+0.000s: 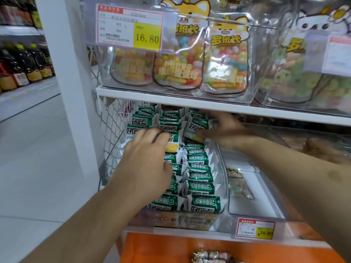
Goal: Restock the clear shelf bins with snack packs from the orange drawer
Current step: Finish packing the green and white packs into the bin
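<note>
Green-and-white snack packs (199,158) fill the clear bin (224,188) at the left end of the lower shelf (266,111), in rows from front lip to back. Left hand (150,160) lies over the left rows, fingers curled onto a pack (171,144) with a yellow patch. Right hand (226,130) reaches under the shelf above and pinches another pack (196,130) at the back right. Judgement: this bin is nearly full. The neighbouring bin (252,192) holds one bag (239,183) and looks still to be stocked. The orange drawer (152,247) below stands open, some packs (210,257) inside.
</note>
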`<state>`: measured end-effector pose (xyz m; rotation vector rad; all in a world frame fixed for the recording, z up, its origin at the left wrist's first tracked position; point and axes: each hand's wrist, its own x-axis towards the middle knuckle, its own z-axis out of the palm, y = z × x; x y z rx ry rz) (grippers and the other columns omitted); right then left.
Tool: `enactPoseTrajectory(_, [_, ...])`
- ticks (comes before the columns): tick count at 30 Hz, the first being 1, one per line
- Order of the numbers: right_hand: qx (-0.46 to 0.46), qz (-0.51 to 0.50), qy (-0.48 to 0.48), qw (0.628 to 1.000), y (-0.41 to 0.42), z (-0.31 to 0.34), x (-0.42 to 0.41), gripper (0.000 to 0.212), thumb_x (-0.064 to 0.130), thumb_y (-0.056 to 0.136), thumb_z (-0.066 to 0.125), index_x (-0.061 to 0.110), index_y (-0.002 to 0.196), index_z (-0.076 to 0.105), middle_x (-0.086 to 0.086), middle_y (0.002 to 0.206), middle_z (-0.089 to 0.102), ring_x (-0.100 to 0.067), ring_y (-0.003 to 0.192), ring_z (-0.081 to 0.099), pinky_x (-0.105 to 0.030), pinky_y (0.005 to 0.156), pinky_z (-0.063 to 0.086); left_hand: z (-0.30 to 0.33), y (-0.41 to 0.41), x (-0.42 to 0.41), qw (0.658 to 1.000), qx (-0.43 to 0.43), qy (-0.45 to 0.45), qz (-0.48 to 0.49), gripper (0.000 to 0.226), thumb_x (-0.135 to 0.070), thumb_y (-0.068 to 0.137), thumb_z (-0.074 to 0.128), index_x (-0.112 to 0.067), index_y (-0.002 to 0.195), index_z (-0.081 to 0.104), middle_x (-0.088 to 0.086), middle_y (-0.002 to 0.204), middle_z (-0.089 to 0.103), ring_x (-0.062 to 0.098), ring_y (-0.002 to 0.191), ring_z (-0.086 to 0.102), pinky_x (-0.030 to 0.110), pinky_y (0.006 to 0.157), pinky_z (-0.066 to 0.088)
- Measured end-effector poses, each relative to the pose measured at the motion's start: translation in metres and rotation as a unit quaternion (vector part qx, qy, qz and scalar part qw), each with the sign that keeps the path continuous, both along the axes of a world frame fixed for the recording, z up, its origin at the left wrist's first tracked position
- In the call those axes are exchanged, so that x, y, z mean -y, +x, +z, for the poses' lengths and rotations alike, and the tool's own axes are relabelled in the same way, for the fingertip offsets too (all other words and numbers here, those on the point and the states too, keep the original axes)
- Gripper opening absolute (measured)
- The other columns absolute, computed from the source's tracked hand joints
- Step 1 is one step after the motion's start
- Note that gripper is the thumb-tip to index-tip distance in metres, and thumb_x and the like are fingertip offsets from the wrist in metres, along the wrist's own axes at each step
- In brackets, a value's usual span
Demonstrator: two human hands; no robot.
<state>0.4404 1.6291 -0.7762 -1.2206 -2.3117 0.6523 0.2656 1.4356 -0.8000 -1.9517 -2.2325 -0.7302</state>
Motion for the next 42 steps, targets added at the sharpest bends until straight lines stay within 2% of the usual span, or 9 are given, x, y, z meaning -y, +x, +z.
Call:
enactPoseTrajectory(6, [-0.007, 0.017, 0.013, 1.000, -0.002, -0.002, 0.001, 0.077, 0.037, 0.085, 0.087, 0.032, 0.152, 0.051, 0.016, 0.145, 0.054, -0.005, 0.132, 0.048, -0.020, 0.104, 0.035, -0.002, 0.000, -0.002, 1.000, 0.002, 0.006, 0.001, 0.062, -0.026, 0.096, 0.059, -0.030, 0.154, 0.038, -0.014, 0.152, 0.038, 0.012, 0.143, 0.026, 0.038, 0.122, 0.026])
enactPoseTrajectory(13, [0.011, 0.035, 0.030, 0.999, -0.003, -0.002, -0.001, 0.075, 0.035, 0.090, 0.083, 0.029, 0.155, 0.047, 0.013, 0.155, 0.049, -0.007, 0.142, 0.042, -0.021, 0.111, 0.031, -0.002, 0.000, -0.002, 1.000, 0.005, 0.011, 0.001, 0.060, -0.026, 0.096, 0.058, -0.030, 0.153, 0.038, -0.015, 0.152, 0.036, 0.011, 0.143, 0.024, 0.037, 0.123, 0.025])
enactPoseTrajectory(16, [-0.004, 0.055, 0.018, 0.998, -0.003, -0.005, -0.001, 0.061, 0.033, 0.095, 0.078, 0.042, 0.148, 0.050, 0.036, 0.140, 0.044, 0.012, 0.130, 0.037, -0.013, 0.109, 0.027, -0.002, 0.001, -0.002, 1.000, 0.004, 0.012, 0.004, 0.060, -0.026, 0.096, 0.058, -0.030, 0.152, 0.038, -0.015, 0.152, 0.037, 0.011, 0.143, 0.025, 0.037, 0.123, 0.025])
enactPoseTrajectory(19, [0.008, 0.063, 0.014, 0.998, -0.008, -0.001, 0.001, 0.045, 0.026, 0.098, 0.074, 0.064, 0.111, 0.054, 0.063, 0.109, 0.037, 0.036, 0.105, 0.038, 0.010, 0.093, 0.022, -0.002, 0.001, -0.001, 1.000, 0.002, 0.011, 0.007, 0.060, -0.026, 0.096, 0.058, -0.031, 0.152, 0.039, -0.015, 0.151, 0.038, 0.012, 0.142, 0.026, 0.037, 0.122, 0.025])
enactPoseTrajectory(21, [0.005, 0.065, 0.021, 0.998, -0.009, -0.005, -0.006, 0.046, 0.030, 0.096, 0.077, 0.060, 0.125, 0.057, 0.055, 0.124, 0.042, 0.023, 0.120, 0.040, 0.001, 0.103, 0.028, -0.002, 0.001, -0.001, 1.000, -0.002, 0.008, 0.008, 0.060, -0.027, 0.096, 0.058, -0.031, 0.152, 0.038, -0.016, 0.152, 0.037, 0.012, 0.142, 0.025, 0.037, 0.121, 0.025])
enactPoseTrajectory(24, [0.014, 0.055, 0.036, 0.998, -0.012, -0.006, -0.010, 0.070, 0.042, 0.090, 0.082, 0.034, 0.153, 0.052, 0.022, 0.152, 0.052, -0.003, 0.140, 0.048, -0.022, 0.114, 0.041, -0.001, 0.001, -0.002, 1.000, -0.002, 0.005, 0.009, 0.060, -0.027, 0.096, 0.058, -0.032, 0.152, 0.038, -0.016, 0.152, 0.037, 0.012, 0.142, 0.024, 0.037, 0.121, 0.024])
enactPoseTrajectory(33, [0.015, 0.054, 0.035, 0.998, 0.003, 0.003, 0.017, 0.075, 0.042, 0.091, 0.080, 0.037, 0.157, 0.044, 0.028, 0.150, 0.040, 0.001, 0.140, 0.035, -0.020, 0.118, 0.025, 0.002, 0.003, 0.002, 1.000, 0.020, 0.012, 0.007, 0.060, -0.025, 0.097, 0.056, -0.033, 0.154, 0.038, -0.016, 0.154, 0.035, 0.013, 0.143, 0.020, 0.037, 0.122, 0.022])
enactPoseTrajectory(36, [0.012, 0.020, 0.051, 0.998, 0.018, 0.009, 0.042, 0.074, 0.047, 0.091, 0.078, 0.038, 0.157, 0.045, 0.018, 0.160, 0.038, -0.005, 0.146, 0.035, -0.018, 0.115, 0.023, 0.008, 0.009, 0.011, 1.000, 0.020, 0.021, -0.008, 0.061, -0.025, 0.097, 0.056, -0.032, 0.155, 0.038, -0.016, 0.155, 0.035, 0.013, 0.145, 0.019, 0.037, 0.124, 0.020])
enactPoseTrajectory(42, [0.025, -0.010, 0.078, 0.997, 0.057, 0.022, 0.121, 0.072, 0.059, 0.093, 0.070, 0.030, 0.155, 0.045, 0.008, 0.148, 0.048, -0.012, 0.146, 0.035, -0.022, 0.111, 0.028, 0.017, 0.036, 0.057, 0.992, 0.051, 0.034, -0.108, 0.054, -0.027, 0.101, 0.055, -0.039, 0.152, 0.041, -0.024, 0.152, 0.037, 0.000, 0.142, 0.028, 0.019, 0.113, 0.026])
